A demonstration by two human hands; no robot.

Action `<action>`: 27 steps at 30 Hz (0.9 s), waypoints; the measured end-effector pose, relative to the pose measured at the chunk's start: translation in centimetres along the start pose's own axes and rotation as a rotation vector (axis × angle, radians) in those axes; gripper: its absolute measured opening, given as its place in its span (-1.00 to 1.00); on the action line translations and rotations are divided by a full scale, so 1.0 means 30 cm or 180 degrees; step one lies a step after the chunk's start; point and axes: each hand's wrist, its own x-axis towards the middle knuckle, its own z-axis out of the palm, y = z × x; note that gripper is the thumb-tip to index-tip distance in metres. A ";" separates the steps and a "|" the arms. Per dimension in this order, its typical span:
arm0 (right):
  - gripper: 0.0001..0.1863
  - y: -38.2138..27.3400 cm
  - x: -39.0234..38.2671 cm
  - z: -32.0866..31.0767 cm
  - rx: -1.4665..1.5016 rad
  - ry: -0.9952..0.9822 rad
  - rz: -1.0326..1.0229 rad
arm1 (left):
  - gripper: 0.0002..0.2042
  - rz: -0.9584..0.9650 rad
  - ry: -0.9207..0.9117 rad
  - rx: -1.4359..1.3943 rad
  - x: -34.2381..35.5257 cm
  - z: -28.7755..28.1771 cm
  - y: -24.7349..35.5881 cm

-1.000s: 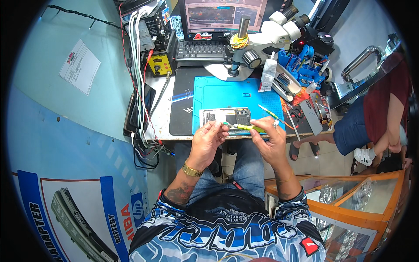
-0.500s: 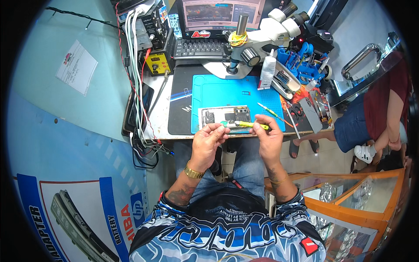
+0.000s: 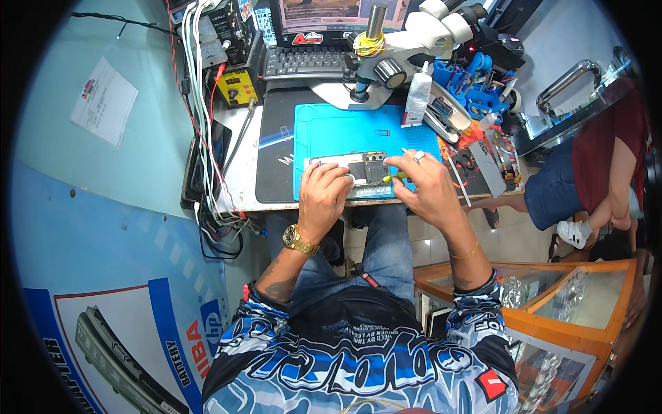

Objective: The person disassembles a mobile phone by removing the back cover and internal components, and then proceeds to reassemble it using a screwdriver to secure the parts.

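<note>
An opened smartphone, its inner parts and camera module showing, lies across the front of the blue silicone repair mat. My left hand is closed at the phone's left end, fingers bent over its edge and covering that part. My right hand is closed round a slim tool with a yellow-green handle, held at the phone's right end. Most of the tool is hidden by the fingers, and I cannot make out its tip. A clear, shiny strip lies along the phone's near side.
Behind the mat stands a microscope, with a keyboard and monitor to its left. A white tube and a blue tool holder stand at right. Cables hang beside a yellow soldering station. A person stands right.
Both hands have moved from in front of the phone up onto it. The yellow-green tool, earlier held level between them, now points at the phone's right end in my right hand.
</note>
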 end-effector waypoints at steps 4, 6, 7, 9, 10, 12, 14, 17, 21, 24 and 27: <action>-0.65 0.011 0.006 0.009 0.0016 0.0034 -0.0004 | -0.91 -0.0053 0.0057 -0.0036 -0.001 0.007 0.003; -0.65 0.011 0.010 0.010 0.0027 0.0019 0.0017 | -0.91 -0.0070 0.0060 -0.0031 -0.003 0.004 0.003; -0.65 0.015 0.009 0.012 0.0016 0.0021 -0.0003 | -0.90 -0.0064 0.0055 -0.0030 -0.003 0.005 0.002; -0.65 0.023 0.008 0.013 -0.0005 0.0025 -0.0045 | -0.90 -0.0063 0.0051 -0.0031 -0.004 0.008 0.001; -0.66 0.024 0.006 0.015 0.0022 0.0012 -0.0008 | -0.90 -0.0066 0.0045 -0.0030 -0.005 0.009 0.001; -0.66 0.024 0.003 0.016 0.0074 -0.0015 0.0066 | -0.91 -0.0070 0.0034 -0.0018 -0.006 0.011 -0.001; -0.66 0.022 0.004 0.015 0.0035 -0.0017 0.0062 | -0.91 -0.0073 0.0031 0.0005 -0.006 0.011 -0.002; -0.64 0.017 0.008 0.014 -0.0054 -0.0041 -0.0017 | -0.90 -0.0072 0.0027 -0.0021 -0.006 0.007 -0.001; -0.56 0.014 0.028 0.004 0.0014 -0.0371 -0.0222 | -0.90 -0.0067 0.0034 0.0021 -0.011 0.009 -0.007; -0.53 -0.004 0.051 -0.004 0.0006 -0.0467 -0.0234 | -0.90 -0.0070 0.0027 0.0028 -0.009 0.012 -0.005; -0.49 0.001 0.058 -0.005 -0.0044 -0.0542 -0.0321 | -0.90 -0.0043 0.0064 0.0012 -0.004 0.011 -0.004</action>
